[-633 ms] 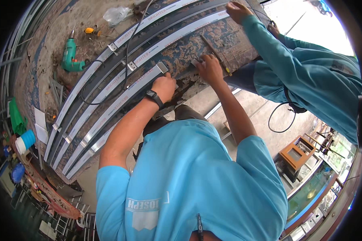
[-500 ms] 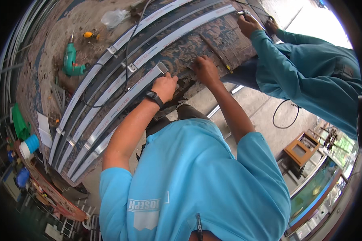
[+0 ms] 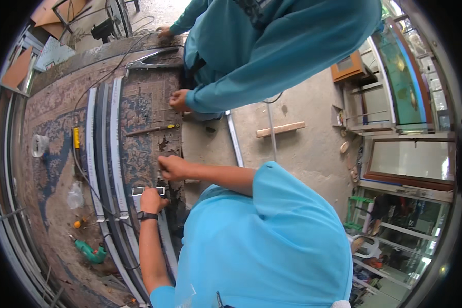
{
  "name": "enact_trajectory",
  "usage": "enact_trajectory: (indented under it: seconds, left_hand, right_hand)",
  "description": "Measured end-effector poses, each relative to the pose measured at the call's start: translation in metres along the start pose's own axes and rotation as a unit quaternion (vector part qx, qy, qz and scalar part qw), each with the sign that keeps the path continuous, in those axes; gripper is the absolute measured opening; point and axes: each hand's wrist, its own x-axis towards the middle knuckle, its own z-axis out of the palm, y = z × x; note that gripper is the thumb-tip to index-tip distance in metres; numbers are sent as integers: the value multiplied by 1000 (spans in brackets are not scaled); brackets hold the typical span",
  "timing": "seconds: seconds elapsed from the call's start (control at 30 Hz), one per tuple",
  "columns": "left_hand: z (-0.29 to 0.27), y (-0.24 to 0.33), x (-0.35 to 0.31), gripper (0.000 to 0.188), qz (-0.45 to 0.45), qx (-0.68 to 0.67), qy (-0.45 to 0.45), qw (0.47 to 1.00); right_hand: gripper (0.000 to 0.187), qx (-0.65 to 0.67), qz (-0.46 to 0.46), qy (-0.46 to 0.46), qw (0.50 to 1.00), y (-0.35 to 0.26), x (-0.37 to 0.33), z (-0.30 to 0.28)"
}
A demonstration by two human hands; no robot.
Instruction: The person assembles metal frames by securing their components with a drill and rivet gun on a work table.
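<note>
My left hand (image 3: 151, 199), with a dark watch on its wrist, is closed at the end of a pale rectangular metal tube (image 3: 168, 241). Open tube ends show on either side of its fingers. Just beyond, my right hand (image 3: 172, 168) is held low by the worn table edge, fingers curled in; whatever they hold is too small to make out. Left of my hands run long curved metal strips with white film (image 3: 115, 128) and a dark grey strip (image 3: 102, 138). A thin hammer-like tool with a yellow end (image 3: 151, 130) lies ahead of my right hand.
A co-worker in teal stands ahead, one hand (image 3: 179, 101) at the table edge. A metal locking clamp (image 3: 151, 64) lies on the carpeted table (image 3: 51, 133). A green drill (image 3: 91, 252), a clear plastic bag (image 3: 75, 196) and a black cable (image 3: 80, 167) lie left.
My view has swung round to the right. The co-worker's hand is off the clamp, which now lies on the table. My left hand's fingers have come over the tube end; my right stays close by.
</note>
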Motion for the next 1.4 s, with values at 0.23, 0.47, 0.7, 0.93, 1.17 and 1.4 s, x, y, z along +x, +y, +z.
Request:
enact_trajectory:
  seconds: [0.23, 0.47, 0.7, 0.93, 1.17, 1.4]
  left_hand:
    - [30, -15, -28, 84, 32, -189, 212, 958]
    - [100, 5, -104, 84, -109, -267, 352, 890]
    - [140, 13, -102, 68, -171, -296, 422, 840]
    - [143, 13, -107, 64, -175, -303, 434, 830]
    - [152, 9, -97, 61, -149, -342, 484, 791]
    - [156, 11, -110, 58, -171, -296, 466, 816]
  right_hand:
    - [31, 185, 58, -92, 977, 6, -10, -3]
    - [31, 34, 63, -200, 977, -37, 3, 29]
    - [32, 53, 159, -338, 926, -50, 13, 36]
    - [42, 82, 215, -433, 872, -50, 29, 35]
    - [46, 101, 180, -417, 885, -54, 26, 37]
    - [39, 106, 224, -388, 888, -37, 18, 43]
